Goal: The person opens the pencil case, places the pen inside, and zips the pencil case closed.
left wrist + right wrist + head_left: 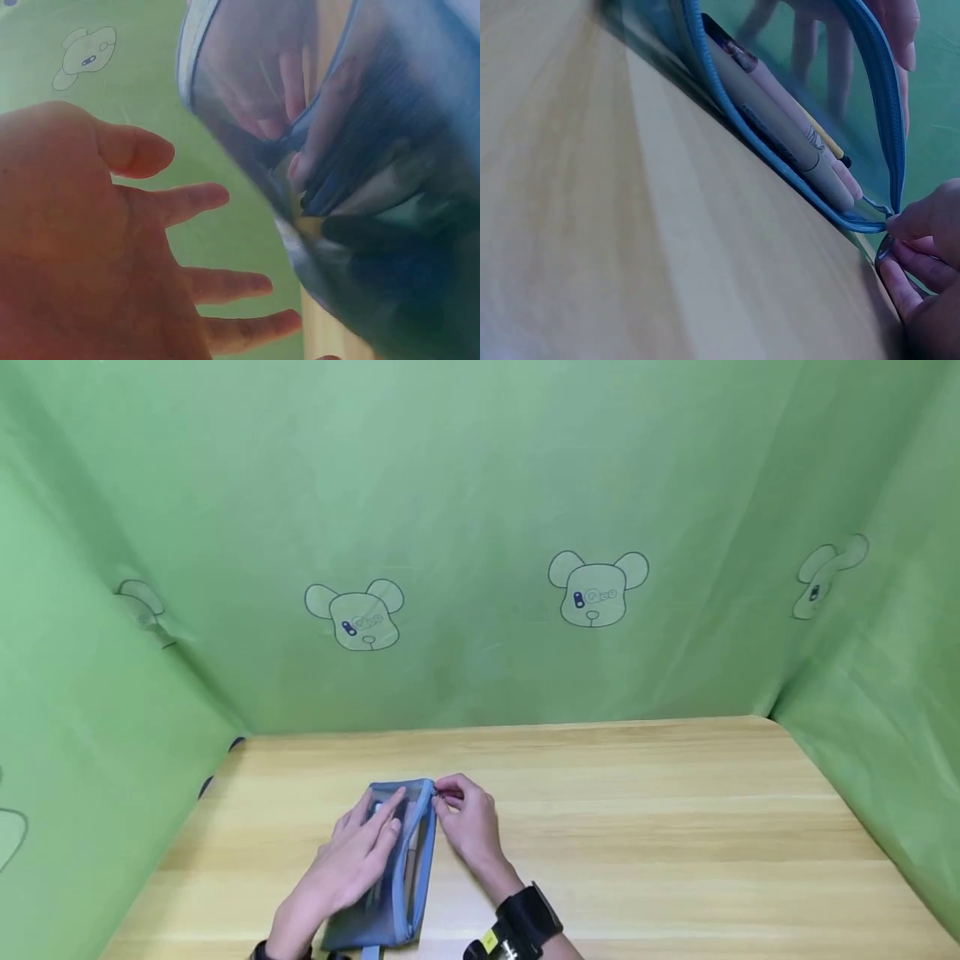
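A blue see-through mesh zip pouch (pixel 367 927) lies lengthwise on the table, its zipper side gaping open toward the right. Across its top rests my left hand (pixel 351 867), fingers stretched out. My right hand (pixel 474 828) is at the far corner and pinches the zipper pull (pixel 886 246) at the end of the blue zipper. Through the opening, the right wrist view shows a thick grey marker (pixel 761 109), a pink pen (pixel 826 154) and a thin yellow stick with a dark tip (pixel 823 131). In the left wrist view the mesh (pixel 390 165) blurs what is inside.
The pouch lies on a light wood-grain table (pixel 675 843). Green fabric (pixel 480 485) printed with bear heads hangs along the table's back and both sides. A blue strap (pixel 371 952) sticks out from the pouch's near end.
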A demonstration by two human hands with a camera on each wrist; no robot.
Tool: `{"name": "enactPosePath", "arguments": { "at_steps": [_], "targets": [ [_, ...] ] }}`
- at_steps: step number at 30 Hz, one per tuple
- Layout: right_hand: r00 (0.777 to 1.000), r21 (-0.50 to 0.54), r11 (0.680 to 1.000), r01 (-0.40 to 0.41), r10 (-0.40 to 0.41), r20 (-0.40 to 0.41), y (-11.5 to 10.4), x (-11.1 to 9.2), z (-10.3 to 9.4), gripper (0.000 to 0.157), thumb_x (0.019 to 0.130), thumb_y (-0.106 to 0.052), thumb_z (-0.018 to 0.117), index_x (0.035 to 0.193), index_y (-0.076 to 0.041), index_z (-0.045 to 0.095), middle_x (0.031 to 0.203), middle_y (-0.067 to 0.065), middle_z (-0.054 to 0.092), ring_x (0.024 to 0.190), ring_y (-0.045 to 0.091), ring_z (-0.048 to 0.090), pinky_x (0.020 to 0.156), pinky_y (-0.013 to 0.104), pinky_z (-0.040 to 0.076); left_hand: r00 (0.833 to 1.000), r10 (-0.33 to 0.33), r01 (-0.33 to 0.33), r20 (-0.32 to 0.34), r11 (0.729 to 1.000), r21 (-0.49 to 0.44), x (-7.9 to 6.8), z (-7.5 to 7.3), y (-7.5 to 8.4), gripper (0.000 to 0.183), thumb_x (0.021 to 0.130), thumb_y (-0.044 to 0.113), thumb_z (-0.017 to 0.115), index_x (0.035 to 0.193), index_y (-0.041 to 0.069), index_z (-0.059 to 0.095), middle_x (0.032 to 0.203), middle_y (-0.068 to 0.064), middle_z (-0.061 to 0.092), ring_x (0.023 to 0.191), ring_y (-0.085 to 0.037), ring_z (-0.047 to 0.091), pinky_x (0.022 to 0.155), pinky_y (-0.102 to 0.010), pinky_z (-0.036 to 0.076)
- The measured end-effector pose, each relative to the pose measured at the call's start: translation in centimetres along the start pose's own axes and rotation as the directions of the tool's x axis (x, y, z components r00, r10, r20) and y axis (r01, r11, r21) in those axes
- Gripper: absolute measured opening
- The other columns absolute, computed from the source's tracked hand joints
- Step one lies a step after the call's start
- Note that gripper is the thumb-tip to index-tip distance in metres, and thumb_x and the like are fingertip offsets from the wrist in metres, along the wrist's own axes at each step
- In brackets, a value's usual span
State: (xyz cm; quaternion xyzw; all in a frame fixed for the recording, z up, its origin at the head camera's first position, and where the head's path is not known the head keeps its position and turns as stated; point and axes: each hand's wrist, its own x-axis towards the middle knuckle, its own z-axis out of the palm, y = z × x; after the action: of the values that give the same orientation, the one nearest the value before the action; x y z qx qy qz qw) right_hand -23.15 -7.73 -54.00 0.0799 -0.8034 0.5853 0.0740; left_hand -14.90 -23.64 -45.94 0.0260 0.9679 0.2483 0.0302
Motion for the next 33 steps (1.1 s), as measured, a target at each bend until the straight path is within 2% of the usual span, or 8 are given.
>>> {"name": "enactPosePath", "arguments": {
  "at_steps": [4, 8, 11, 14, 18, 24, 28, 33],
  "targets": [
    [1.000, -0.010, 1.000, 0.005, -0.005, -0.008, 0.4, 0.2, -0.3, 0.013, 0.081, -0.003, 0.074, 0.094, -0.009, 0.073, 0.094, 0.004, 0.075, 0.083, 0.014, 0.072, 0.078, 0.029, 0.060, 0.995, 0.082, -0.081, -0.055, 0.997, 0.012, 2.1, -0.4, -0.2, 0.049, 0.107, 0.034, 0.034, 0.152, 0.017, 0.041, 0.152, -0.030, 0.033, 0.131, -0.053, 0.035, 0.092, -0.079, 0.033],
    [1.000, -0.006, 1.000, 0.028, -0.028, 0.001, 0.5, 0.2, -0.5, 0.012, 0.082, 0.001, 0.070, 0.090, -0.007, 0.073, 0.092, 0.005, 0.074, 0.082, 0.015, 0.072, 0.077, 0.028, 0.061, 0.980, 0.179, -0.177, -0.085, 0.984, 0.034, 4.8, -0.1, -0.4, 0.041, 0.104, 0.021, 0.044, 0.142, 0.007, 0.054, 0.136, -0.023, 0.055, 0.121, -0.044, 0.051, 0.095, -0.066, 0.043],
    [0.999, 0.006, 0.999, 0.045, -0.045, 0.004, 0.6, 0.2, -0.6, 0.012, 0.082, 0.004, 0.069, 0.090, -0.005, 0.072, 0.091, 0.007, 0.074, 0.082, 0.016, 0.072, 0.076, 0.028, 0.061, 0.968, 0.239, -0.237, -0.074, 0.971, 0.038, 6.7, 0.2, -0.4, 0.034, 0.101, 0.015, 0.049, 0.129, 0.002, 0.064, 0.123, -0.019, 0.064, 0.114, -0.037, 0.058, 0.095, -0.057, 0.048],
    [0.999, 0.013, 0.999, 0.043, -0.043, 0.004, 0.7, 0.2, -0.7, 0.012, 0.081, 0.004, 0.070, 0.089, -0.005, 0.072, 0.090, 0.007, 0.074, 0.082, 0.017, 0.072, 0.075, 0.028, 0.061, 0.954, 0.297, -0.296, -0.045, 0.955, 0.018, 8.3, 0.4, -0.3, 0.027, 0.099, 0.009, 0.053, 0.116, -0.003, 0.070, 0.113, -0.019, 0.069, 0.108, -0.035, 0.063, 0.093, -0.052, 0.051],
    [0.999, 0.006, 0.999, 0.035, -0.035, 0.001, 1.0, 0.2, -0.8, 0.011, 0.081, 0.002, 0.072, 0.087, -0.006, 0.072, 0.089, 0.006, 0.074, 0.081, 0.015, 0.072, 0.075, 0.027, 0.061, 0.935, 0.354, -0.353, 0.030, 0.935, -0.024, 10.0, 0.5, -0.3, 0.021, 0.099, 0.008, 0.055, 0.102, -0.001, 0.074, 0.098, -0.013, 0.074, 0.094, -0.028, 0.067, 0.086, -0.048, 0.054],
    [0.999, -0.009, 0.999, 0.044, -0.044, -0.020, 0.9, 0.1, -0.8, 0.009, 0.081, 0.001, 0.073, 0.085, -0.007, 0.072, 0.087, 0.005, 0.074, 0.079, 0.014, 0.072, 0.073, 0.027, 0.061, 0.919, 0.374, -0.361, 0.126, 0.926, -0.110, 11.7, 1.0, -0.9, 0.019, 0.097, 0.008, 0.057, 0.090, 0.005, 0.074, 0.084, -0.004, 0.070, 0.079, -0.017, 0.061, 0.074, -0.040, 0.052],
    [0.999, -0.032, 0.999, 0.037, -0.038, -0.029, 0.7, -0.1, -0.8, 0.009, 0.080, -0.001, 0.076, 0.085, -0.008, 0.073, 0.086, 0.003, 0.073, 0.075, 0.011, 0.071, 0.070, 0.026, 0.061, 0.910, 0.381, -0.347, 0.164, 0.915, -0.204, 12.1, 1.2, -1.3, 0.017, 0.095, 0.003, 0.059, 0.086, 0.002, 0.073, 0.079, -0.006, 0.068, 0.073, -0.017, 0.057, 0.069, -0.036, 0.050],
    [0.999, -0.031, 0.999, 0.036, -0.037, -0.023, 0.6, -0.1, -0.8, 0.010, 0.079, -0.001, 0.077, 0.085, -0.007, 0.073, 0.085, 0.002, 0.072, 0.073, 0.011, 0.070, 0.069, 0.026, 0.061, 0.907, 0.372, -0.309, 0.195, 0.906, -0.290, 12.3, 1.3, -1.8, 0.017, 0.095, 0.001, 0.058, 0.085, -0.002, 0.071, 0.076, -0.007, 0.065, 0.070, -0.016, 0.055, 0.065, -0.030, 0.048]
  ]
}}
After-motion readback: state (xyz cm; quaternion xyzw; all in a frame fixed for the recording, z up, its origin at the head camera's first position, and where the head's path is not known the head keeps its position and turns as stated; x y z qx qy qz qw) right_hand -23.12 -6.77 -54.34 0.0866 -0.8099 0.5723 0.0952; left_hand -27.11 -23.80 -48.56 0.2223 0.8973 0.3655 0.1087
